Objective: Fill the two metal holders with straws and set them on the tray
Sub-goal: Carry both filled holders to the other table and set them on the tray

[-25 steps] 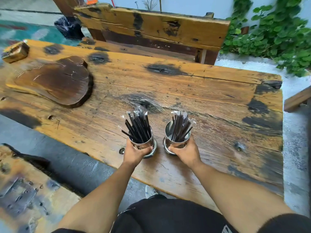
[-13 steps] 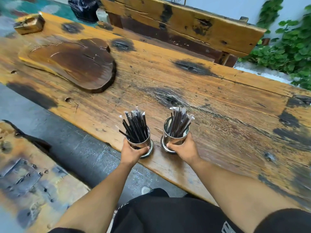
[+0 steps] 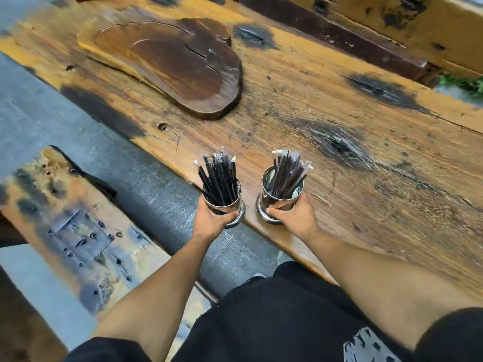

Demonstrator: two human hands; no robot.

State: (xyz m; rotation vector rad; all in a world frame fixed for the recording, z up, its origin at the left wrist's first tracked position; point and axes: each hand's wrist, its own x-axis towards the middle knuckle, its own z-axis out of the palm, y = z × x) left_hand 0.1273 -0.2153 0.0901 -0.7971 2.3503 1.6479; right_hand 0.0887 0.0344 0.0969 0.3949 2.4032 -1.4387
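Two shiny metal holders stand upright at the near edge of the wooden table, each full of black wrapped straws. My left hand is wrapped around the left holder, which hangs at or just past the table's edge. The right holder is gripped by my right hand, its base over the tabletop. Straws fan out of the left holder, and straws lean right in the other. The dark carved wooden tray lies on the table, far to the upper left of both holders.
The long rustic table runs diagonally across the view. A wooden bench sits low on the left over a grey tiled floor. Another bench back stands beyond the table, with green leaves at the right.
The view has swung left and down, bringing the tray closer to centre. Both hands kept hold of the holders, which have shifted left along the table's near edge; the left one now reaches the edge.
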